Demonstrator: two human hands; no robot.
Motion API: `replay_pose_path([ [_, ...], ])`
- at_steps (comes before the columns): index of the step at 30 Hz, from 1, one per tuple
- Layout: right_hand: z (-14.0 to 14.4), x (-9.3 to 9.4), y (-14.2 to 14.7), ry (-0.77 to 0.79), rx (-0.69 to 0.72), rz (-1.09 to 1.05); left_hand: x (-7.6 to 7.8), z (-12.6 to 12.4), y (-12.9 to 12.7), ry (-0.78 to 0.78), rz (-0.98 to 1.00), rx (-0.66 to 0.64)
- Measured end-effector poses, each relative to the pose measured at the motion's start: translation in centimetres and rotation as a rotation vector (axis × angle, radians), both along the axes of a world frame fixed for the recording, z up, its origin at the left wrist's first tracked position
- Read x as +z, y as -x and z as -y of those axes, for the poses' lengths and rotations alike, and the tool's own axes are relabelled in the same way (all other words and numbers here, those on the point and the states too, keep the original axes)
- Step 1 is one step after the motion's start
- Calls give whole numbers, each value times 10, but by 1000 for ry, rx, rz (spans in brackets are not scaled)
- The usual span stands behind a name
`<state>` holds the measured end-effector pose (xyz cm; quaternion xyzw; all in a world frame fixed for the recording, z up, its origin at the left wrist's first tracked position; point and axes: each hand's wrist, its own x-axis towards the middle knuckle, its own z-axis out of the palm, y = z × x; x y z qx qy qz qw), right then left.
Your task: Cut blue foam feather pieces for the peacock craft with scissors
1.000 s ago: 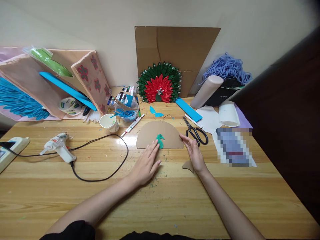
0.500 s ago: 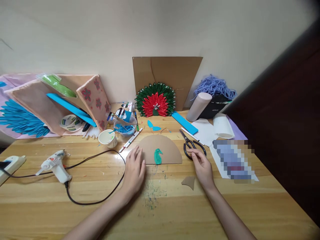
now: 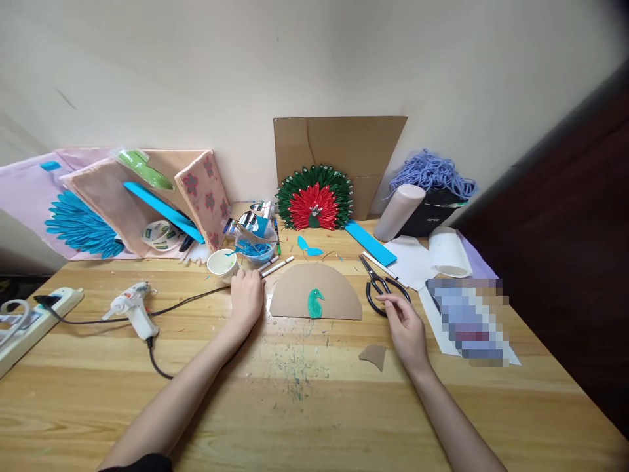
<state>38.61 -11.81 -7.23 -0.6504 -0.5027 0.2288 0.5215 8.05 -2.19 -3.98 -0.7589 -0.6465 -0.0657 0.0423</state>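
My left hand [image 3: 247, 298] rests palm down on the wooden table [image 3: 314, 406], fingers curved, with nothing seen in it. It lies just left of a brown cardboard semicircle [image 3: 295, 295] bearing a small green bird shape [image 3: 315, 303]. Its fingertips are close to two white markers [image 3: 278, 266] and a paper cup [image 3: 223, 263]. My right hand [image 3: 407, 328] hovers loosely open right of the semicircle, its fingertips beside black scissors [image 3: 378, 292]. A small cardboard scrap [image 3: 373, 356] lies to its left.
A glue gun [image 3: 132, 306] with a black cord and a power strip [image 3: 34, 318] lie at left. At the back stand a bowl of blue pieces [image 3: 254, 249], a red-and-green peacock craft [image 3: 314, 206], a cardboard sheet [image 3: 344, 144], paper rolls [image 3: 447, 251] and purple yarn [image 3: 432, 172].
My left hand slid off the semicircle, left and away toward the markers and cup. My right hand drew back from the semicircle's edge toward the scissors. The view tilted up.
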Motion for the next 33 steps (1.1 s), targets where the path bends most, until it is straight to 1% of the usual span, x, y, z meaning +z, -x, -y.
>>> replay_pose_path([
  [4, 1, 2, -1, -13, 0, -17, 5, -2, 0, 43, -31, 20],
  [6, 3, 8, 4, -7, -7, -66, 11, 7, -2, 28, -2, 25],
  [8, 6, 17, 18, 18, 18, -163, 18, 25, -8, -25, 92, -2],
  [9, 8, 22, 29, 39, 47, -221, 21, 37, -13, -55, 163, -52],
  [10, 11, 28, 42, 81, 132, -281, 23, 50, -19, -64, 245, -157],
  [11, 14, 33, 55, 132, 254, -356, 25, 63, -26, -34, 314, -295],
  [13, 18, 40, 80, 236, 498, -485, 24, 86, -38, 95, 422, -579],
  [14, 20, 42, 90, 263, 551, -535, 22, 95, -43, 138, 458, -631],
  [17, 25, 42, 105, 347, 577, -603, 16, 110, -51, 144, 470, -669],
  [19, 28, 43, 104, 410, 626, -620, 17, 113, -50, 171, 437, -697],
  [20, 30, 44, 100, 443, 673, -626, 20, 113, -48, 215, 431, -715],
  [22, 34, 48, 86, 497, 743, -646, 29, 109, -40, 372, 473, -745],
  [23, 36, 51, 76, 506, 738, -658, 34, 106, -33, 485, 515, -744],
  [24, 38, 53, 65, 495, 678, -687, 37, 100, -24, 603, 567, -733],
  [25, 40, 55, 52, 426, 537, -712, 38, 92, -13, 733, 623, -699],
  [26, 43, 55, 41, 306, 378, -715, 37, 83, -2, 829, 658, -615],
  [27, 46, 54, 30, 218, 264, -681, 34, 72, 9, 808, 668, -486],
  [28, 50, 51, 23, 215, 215, -628, 28, 60, 19, 711, 644, -371],
  [29, 54, 45, 19, 257, 219, -567, 22, 47, 27, 575, 595, -297],
  [30, 58, 39, 19, 303, 259, -517, 15, 36, 33, 416, 519, -236],
  [32, 65, 23, 25, 399, 381, -446, 2, 16, 37, 181, 351, -174],
  [33, 65, 16, 30, 426, 398, -417, -3, 9, 37, 108, 271, -162],
])
